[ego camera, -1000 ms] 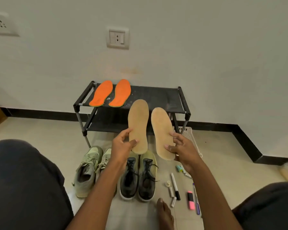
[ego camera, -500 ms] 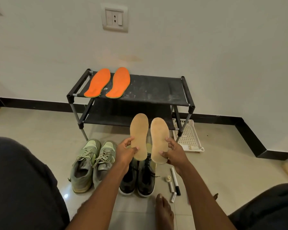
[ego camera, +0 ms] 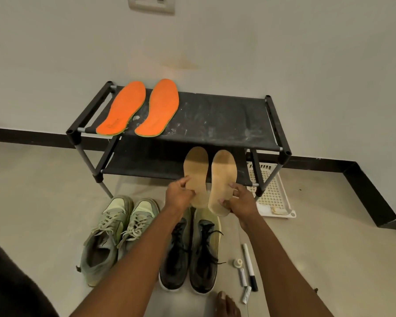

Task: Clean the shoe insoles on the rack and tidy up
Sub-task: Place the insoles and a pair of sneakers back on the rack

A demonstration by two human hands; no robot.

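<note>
I hold two tan insoles upright in front of the black two-tier shoe rack [ego camera: 215,138]. My left hand [ego camera: 178,196] pinches the heel end of the left tan insole [ego camera: 196,170]. My right hand [ego camera: 240,203] grips the heel end of the right tan insole [ego camera: 222,177]. The two insoles stand side by side, toes up, just above a pair of black shoes with yellow-green trim [ego camera: 192,255]. Two orange insoles [ego camera: 142,108] lie on the left of the dusty top shelf.
A pair of grey-green sneakers [ego camera: 114,234] sits left of the black shoes. A white perforated tray [ego camera: 272,191] lies under the rack's right leg. A marker [ego camera: 249,264] and small tubes lie on the floor at right. My bare foot [ego camera: 226,305] is at the bottom.
Both hands have lowered the tan insoles from the level of the top shelf to just above the black shoes and brought them closer together. The view has tilted down.
</note>
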